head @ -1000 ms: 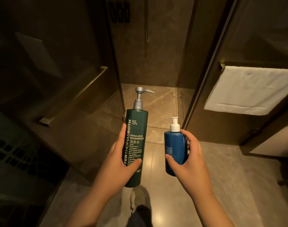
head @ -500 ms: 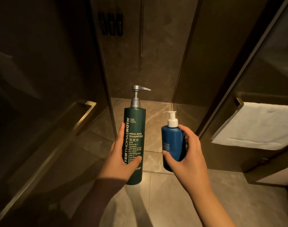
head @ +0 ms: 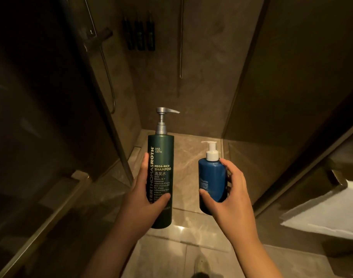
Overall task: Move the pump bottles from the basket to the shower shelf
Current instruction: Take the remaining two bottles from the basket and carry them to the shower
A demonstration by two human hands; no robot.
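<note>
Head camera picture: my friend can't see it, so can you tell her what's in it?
A person's left hand holds a tall dark green shampoo pump bottle and the right hand holds a shorter blue pump bottle with a white pump, both upright and apart. Beyond them is a dim brown shower stall; a white towel hangs at the right.

green bottle [head: 160,157] and blue bottle [head: 211,177] carried nearer shower [head: 201,67], towel [head: 322,213] now lower right
</note>
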